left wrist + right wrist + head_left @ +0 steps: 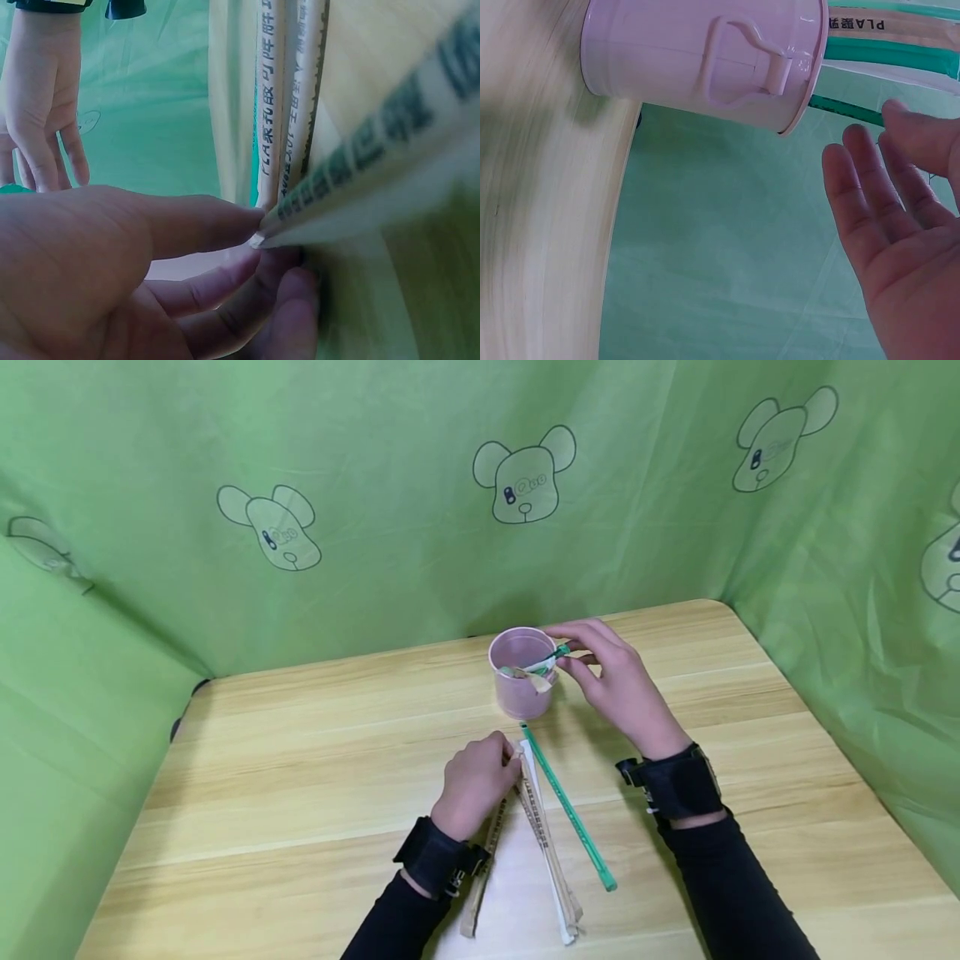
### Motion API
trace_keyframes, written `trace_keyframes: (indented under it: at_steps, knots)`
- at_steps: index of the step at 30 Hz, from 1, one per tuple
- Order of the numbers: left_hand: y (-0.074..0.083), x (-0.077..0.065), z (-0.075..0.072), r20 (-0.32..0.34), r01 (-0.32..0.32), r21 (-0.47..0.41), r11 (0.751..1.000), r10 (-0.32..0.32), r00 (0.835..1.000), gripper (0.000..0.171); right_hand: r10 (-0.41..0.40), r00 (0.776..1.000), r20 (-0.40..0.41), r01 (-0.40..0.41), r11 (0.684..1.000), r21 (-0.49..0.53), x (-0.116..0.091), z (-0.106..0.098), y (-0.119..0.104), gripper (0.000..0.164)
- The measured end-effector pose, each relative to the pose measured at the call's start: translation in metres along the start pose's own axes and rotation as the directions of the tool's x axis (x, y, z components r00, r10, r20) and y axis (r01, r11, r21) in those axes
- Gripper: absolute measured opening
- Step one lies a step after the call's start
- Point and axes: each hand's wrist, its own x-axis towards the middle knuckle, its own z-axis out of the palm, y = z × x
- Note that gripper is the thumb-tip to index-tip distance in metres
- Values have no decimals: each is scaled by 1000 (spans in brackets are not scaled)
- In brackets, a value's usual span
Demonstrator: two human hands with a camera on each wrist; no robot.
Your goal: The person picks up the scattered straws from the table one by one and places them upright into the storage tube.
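Observation:
My left hand (476,781) pinches the end of a brown paper-wrapped straw (390,127) between thumb and fingers, low over the table. Beside it lie another brown-wrapped straw (538,827), a white-wrapped straw (562,917) and a green straw (570,810). At the back, a pink bucket (522,697) stands upright with several straws poking out of its mouth. My right hand (618,681) is at the bucket's right rim. Its thumb and a finger pinch the upper end of a green straw (844,108) that leans in the bucket; the other fingers are loosely bent.
A light wooden table (300,760) carries everything, its far edge just behind the bucket. Green cloth (390,527) printed with bear heads hangs around the back and sides. A wire handle (776,73) sits on the bucket's side.

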Motion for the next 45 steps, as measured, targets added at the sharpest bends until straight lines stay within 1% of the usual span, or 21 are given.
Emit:
trace_keyframes:
  at_steps: [5,12,16,20,23,25,27,30,33,34,38,41,43,44,45]
  knots:
    - [-1,1,-3,3,-10,-37,999,10,1000,13,10,1000,14,-10,1000,6,0,-2,0,49]
    - [-3,1,-10,-1,-33,-87,996,33,999,28,44,998,47,-45,998,32,-1,-3,1,49]
    - [-4,1,-16,-11,-36,-125,991,35,999,20,62,996,61,-65,997,41,-2,-4,1,48]
    - [-4,2,-23,-23,-61,-219,974,57,998,13,73,995,73,-76,996,41,-3,-4,2,49]
    - [-5,3,-29,-52,-109,-277,955,98,994,12,86,993,82,-89,995,34,-4,-4,2,51]
    - [-5,3,-34,-87,-145,-301,943,124,988,13,100,991,89,-103,994,25,-5,-4,4,51]
    - [-6,3,-40,-124,-180,-323,929,147,981,15,118,988,96,-120,993,17,-5,-4,5,51]
    - [-8,2,-49,-192,-220,-345,912,161,968,18,147,983,109,-149,989,11,-5,-4,7,51]
    - [-8,1,-56,-281,-272,-373,887,171,944,21,162,979,123,-165,986,17,-6,-4,8,52]
    - [-8,1,-58,-316,-292,-385,875,173,933,22,163,978,129,-167,986,20,-6,-4,8,52]
    - [-6,1,-62,-439,-388,-440,810,183,880,23,166,974,154,-172,985,26,-6,-3,10,53]
    - [-4,1,-63,-519,-455,-446,770,192,833,22,202,964,171,-211,977,33,-7,-2,11,56]
    - [-3,1,-64,-568,-495,-440,749,194,800,21,242,954,177,-253,966,42,-8,0,12,59]
    - [-3,1,-65,-593,-518,-440,734,196,781,21,260,949,179,-272,961,47,-8,0,13,61]
    - [-2,0,-66,-618,-544,-443,713,196,761,21,276,944,181,-290,956,52,-8,1,13,63]
